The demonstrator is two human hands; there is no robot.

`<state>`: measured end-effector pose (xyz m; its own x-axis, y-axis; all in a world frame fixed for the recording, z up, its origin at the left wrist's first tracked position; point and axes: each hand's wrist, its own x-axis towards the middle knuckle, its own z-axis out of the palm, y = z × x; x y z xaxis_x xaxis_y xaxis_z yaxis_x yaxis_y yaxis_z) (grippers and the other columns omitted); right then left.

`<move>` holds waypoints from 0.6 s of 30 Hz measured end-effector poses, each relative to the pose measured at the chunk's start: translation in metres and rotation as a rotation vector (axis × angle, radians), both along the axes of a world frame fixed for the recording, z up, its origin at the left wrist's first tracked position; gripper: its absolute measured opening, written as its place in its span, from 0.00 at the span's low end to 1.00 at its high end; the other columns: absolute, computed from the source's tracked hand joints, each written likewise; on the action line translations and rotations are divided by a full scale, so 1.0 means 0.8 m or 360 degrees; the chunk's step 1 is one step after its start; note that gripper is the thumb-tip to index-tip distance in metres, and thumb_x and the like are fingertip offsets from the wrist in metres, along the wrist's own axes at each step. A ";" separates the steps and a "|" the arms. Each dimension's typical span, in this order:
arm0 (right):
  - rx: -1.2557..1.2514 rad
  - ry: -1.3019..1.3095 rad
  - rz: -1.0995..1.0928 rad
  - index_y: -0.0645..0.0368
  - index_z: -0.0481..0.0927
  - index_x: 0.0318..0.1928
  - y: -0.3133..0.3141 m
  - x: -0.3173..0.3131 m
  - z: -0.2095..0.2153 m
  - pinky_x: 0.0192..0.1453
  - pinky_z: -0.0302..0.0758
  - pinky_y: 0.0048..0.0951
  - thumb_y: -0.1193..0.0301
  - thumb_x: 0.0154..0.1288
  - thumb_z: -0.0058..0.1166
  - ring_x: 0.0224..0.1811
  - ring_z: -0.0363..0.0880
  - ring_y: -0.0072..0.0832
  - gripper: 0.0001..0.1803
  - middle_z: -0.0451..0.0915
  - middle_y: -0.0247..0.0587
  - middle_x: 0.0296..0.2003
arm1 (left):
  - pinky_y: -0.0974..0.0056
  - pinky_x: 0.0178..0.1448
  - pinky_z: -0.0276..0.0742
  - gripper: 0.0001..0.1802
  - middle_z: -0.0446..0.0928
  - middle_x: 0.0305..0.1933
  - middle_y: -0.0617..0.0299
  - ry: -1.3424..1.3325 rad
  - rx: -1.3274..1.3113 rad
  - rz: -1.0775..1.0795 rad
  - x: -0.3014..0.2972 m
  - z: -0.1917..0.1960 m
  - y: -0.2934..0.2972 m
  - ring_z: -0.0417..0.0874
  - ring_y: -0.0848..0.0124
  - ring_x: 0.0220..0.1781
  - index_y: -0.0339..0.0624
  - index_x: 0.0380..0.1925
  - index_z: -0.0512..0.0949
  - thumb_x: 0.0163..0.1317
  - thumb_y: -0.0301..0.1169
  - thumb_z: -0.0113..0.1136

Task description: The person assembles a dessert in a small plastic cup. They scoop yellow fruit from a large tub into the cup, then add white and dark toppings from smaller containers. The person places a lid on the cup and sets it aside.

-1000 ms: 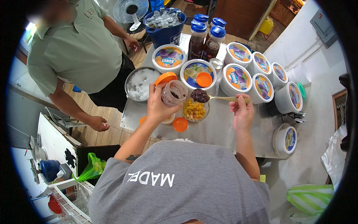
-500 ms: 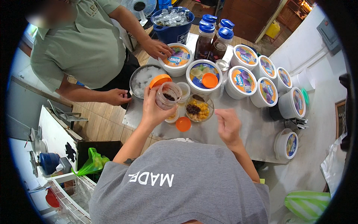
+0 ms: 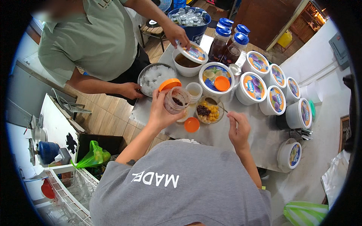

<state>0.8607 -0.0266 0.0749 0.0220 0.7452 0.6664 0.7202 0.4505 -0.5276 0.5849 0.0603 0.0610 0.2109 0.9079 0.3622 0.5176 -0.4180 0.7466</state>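
My left hand is closed around a clear plastic jar, tilted, with dark sticky contents inside. An orange lid sits against the jar at my fingertips. To the right of it stands a clear bowl holding yellow balls, dark beans and paler pieces. A spoon rests in the bowl, its head at the far side. My right hand pinches the end of its thin handle. Another orange lid lies flat on the table just before the bowl.
Across the table a co-worker's hand raises the lid of a white tub of brown liquid; the other touches a metal bowl of ice. Lidded tubs line the right, blue-capped pitchers the back. A small cup stands beside my jar.
The co-worker has lifted the tub's lid, and their other hand has reached the ice bowl. My right hand has come to the spoon's handle. The whole view has shifted slightly.
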 end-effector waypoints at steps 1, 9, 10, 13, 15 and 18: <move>0.0001 0.0036 0.0007 0.62 0.79 0.40 -0.002 -0.002 -0.002 0.35 0.73 0.34 0.83 0.62 0.57 0.30 0.76 0.39 0.07 0.81 0.46 0.32 | 0.53 0.64 0.71 0.43 0.63 0.58 0.47 -0.0009 -0.0018 0.0002 -0.002 0.000 -0.001 0.70 0.52 0.61 0.38 0.54 0.70 0.35 0.37 0.80; -0.0099 0.0118 -0.0175 0.64 0.78 0.41 -0.001 0.001 -0.007 0.39 0.77 0.28 0.80 0.67 0.54 0.30 0.82 0.35 0.04 0.82 0.45 0.32 | 0.53 0.63 0.72 0.43 0.63 0.57 0.47 0.0001 0.0012 0.0044 -0.020 -0.007 -0.007 0.71 0.51 0.59 0.38 0.53 0.70 0.35 0.36 0.80; -0.0106 0.0284 -0.0173 0.64 0.78 0.41 -0.002 -0.002 0.001 0.40 0.77 0.27 0.79 0.68 0.54 0.31 0.83 0.33 0.04 0.82 0.44 0.32 | 0.53 0.63 0.72 0.43 0.63 0.57 0.47 -0.0008 0.0022 0.0044 -0.022 -0.007 -0.008 0.71 0.51 0.59 0.38 0.53 0.70 0.35 0.36 0.80; -0.0080 0.0616 -0.0095 0.65 0.77 0.42 0.003 -0.025 0.052 0.38 0.79 0.23 0.77 0.71 0.51 0.32 0.84 0.25 0.04 0.82 0.41 0.32 | 0.53 0.62 0.73 0.44 0.63 0.57 0.47 0.0000 -0.0006 0.0051 -0.031 -0.007 -0.011 0.71 0.50 0.58 0.38 0.54 0.69 0.34 0.36 0.80; -0.0069 0.0683 0.0140 0.65 0.78 0.42 0.006 -0.049 0.080 0.37 0.78 0.24 0.77 0.69 0.52 0.32 0.84 0.26 0.04 0.82 0.42 0.33 | 0.53 0.62 0.73 0.43 0.64 0.57 0.47 0.0005 -0.0029 0.0042 -0.033 -0.003 -0.014 0.72 0.50 0.59 0.38 0.54 0.70 0.34 0.36 0.80; -0.0197 0.0370 0.0474 0.63 0.78 0.42 0.027 -0.080 0.086 0.35 0.77 0.27 0.77 0.66 0.57 0.31 0.83 0.27 0.06 0.82 0.42 0.32 | 0.54 0.63 0.72 0.44 0.65 0.56 0.48 0.0034 0.0049 -0.0066 -0.041 -0.010 -0.013 0.71 0.52 0.59 0.37 0.55 0.69 0.35 0.35 0.80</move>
<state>0.7965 -0.0048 0.1437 -0.0678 0.8160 0.5741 0.4225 0.5447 -0.7244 0.5519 0.0503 0.0528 0.2560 0.8868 0.3848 0.5149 -0.4620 0.7221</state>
